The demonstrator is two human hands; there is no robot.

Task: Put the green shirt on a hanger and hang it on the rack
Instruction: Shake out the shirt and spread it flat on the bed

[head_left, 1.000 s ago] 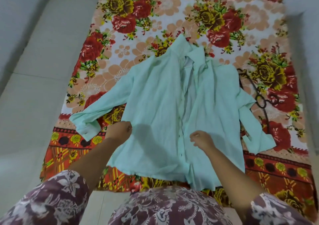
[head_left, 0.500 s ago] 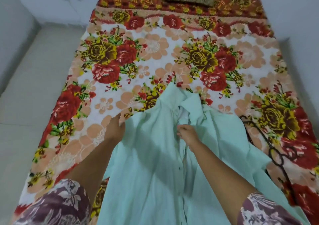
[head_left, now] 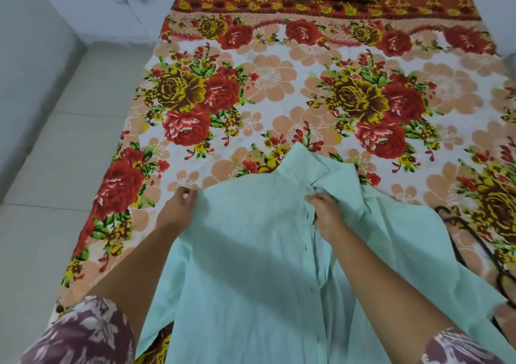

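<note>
Both arms reach forward over the bed (head_left: 195,151). The left hand (head_left: 178,207) pinches the green shirt (head_left: 251,266) at its shoulder; the right hand (head_left: 325,213) grips the button placket below the collar. The shirt lies front-up, wrinkled, beside a dark hanger (head_left: 480,241).

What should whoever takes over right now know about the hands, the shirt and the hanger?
Left hand: grip pinching the shirt at its left shoulder edge.
Right hand: grip closed on the front placket just below the collar.
Shirt: lying front up on the bed, front partly open.
Hanger: dark, on the bed to the right of the shirt, untouched and partly out of view.
Rack: not in view.
Done: shirt spread out.
Left: slip the hanger into the shirt, then hang it on the rack.
</note>
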